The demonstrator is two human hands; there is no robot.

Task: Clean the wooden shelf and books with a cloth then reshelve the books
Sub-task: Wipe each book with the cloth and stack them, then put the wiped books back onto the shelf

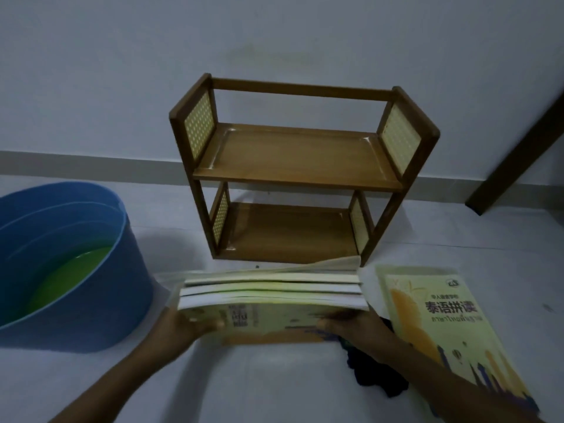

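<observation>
An empty two-tier wooden shelf point(300, 166) stands behind a stack of pale-green books point(268, 296), a dark cloth point(381, 377) nearby.

Shelf point(293, 169) standing at floor's point(274, 386) far edge against wall point(274, 41). Book stack point(271, 297) lying before it; basin point(64, 264) sitting left, single book point(442, 325) lying right, cloth point(378, 377) lying between stack and book.

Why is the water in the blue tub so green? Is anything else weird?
The round blue plastic tub holds bright green liquid, which looks odd; why it is green cannot be told. A dark crumpled cloth lies on the floor, partly under the right arm. Nothing looks spilled or broken.
</observation>
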